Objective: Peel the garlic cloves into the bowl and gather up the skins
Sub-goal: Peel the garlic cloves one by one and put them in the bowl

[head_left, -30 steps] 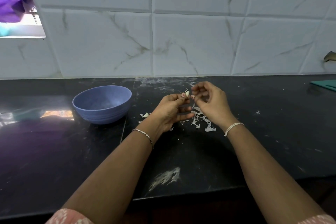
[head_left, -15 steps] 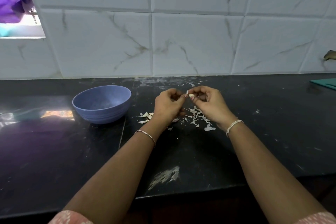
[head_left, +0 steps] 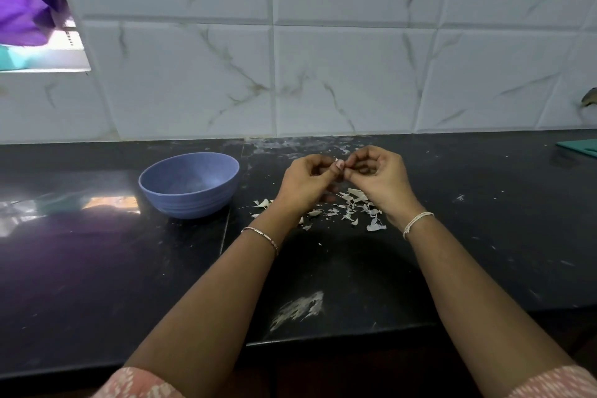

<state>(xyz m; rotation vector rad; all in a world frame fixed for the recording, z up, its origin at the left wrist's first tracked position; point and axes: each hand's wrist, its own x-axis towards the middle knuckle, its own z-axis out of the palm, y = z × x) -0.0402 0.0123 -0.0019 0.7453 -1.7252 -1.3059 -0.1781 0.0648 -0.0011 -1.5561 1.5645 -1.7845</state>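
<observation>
My left hand (head_left: pixel 305 182) and my right hand (head_left: pixel 379 181) meet above the black counter, fingers curled. Between their fingertips both pinch a small pale garlic clove (head_left: pixel 337 161), mostly hidden by the fingers. Below the hands lies a scatter of white garlic skins (head_left: pixel 350 207) on the counter. A blue bowl (head_left: pixel 189 186) stands to the left of my left hand, about a hand's width away; I cannot make out any cloves inside it.
The black counter (head_left: pixel 97 268) runs along a white marble-patterned tiled wall. A pale smear (head_left: pixel 298 307) marks the counter near its front edge. A teal board (head_left: pixel 581 149) sits at the far right. A window opening with purple cloth (head_left: pixel 26 6) is at upper left.
Both hands have drawn closer together and turned their fingers inward around the clove. The view has tilted slightly, and the bowl and skins stay where they were.
</observation>
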